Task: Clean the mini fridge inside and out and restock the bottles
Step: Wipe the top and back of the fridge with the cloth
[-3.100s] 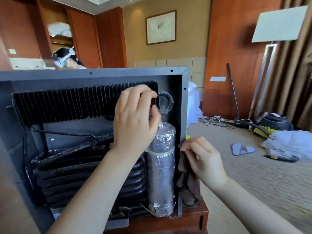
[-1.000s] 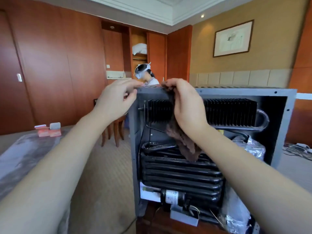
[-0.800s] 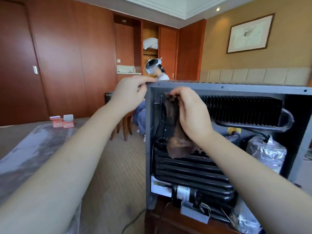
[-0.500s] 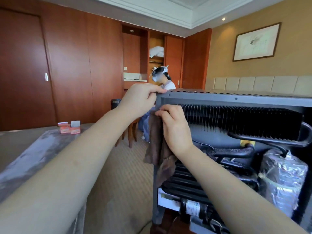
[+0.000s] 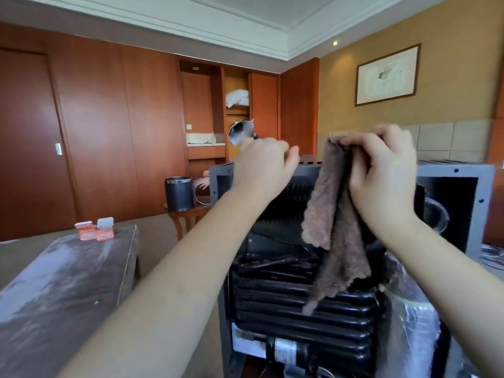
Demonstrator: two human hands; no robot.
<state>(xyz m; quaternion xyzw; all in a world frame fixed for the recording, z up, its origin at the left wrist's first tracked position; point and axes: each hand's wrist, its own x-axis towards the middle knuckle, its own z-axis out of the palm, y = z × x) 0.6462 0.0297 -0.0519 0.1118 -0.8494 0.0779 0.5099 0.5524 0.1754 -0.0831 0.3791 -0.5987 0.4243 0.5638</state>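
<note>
Right hand [image 5: 381,181] fingers pinch cloth [image 5: 335,227] at its top fold. The cloth hangs vertically over the open back of the mini fridge [image 5: 458,173], with the top edge just behind it. Left hand [image 5: 261,170] fingers curl at the top-left edge; can't tell if they grip. Right hand is nearer for the wipe.
</note>
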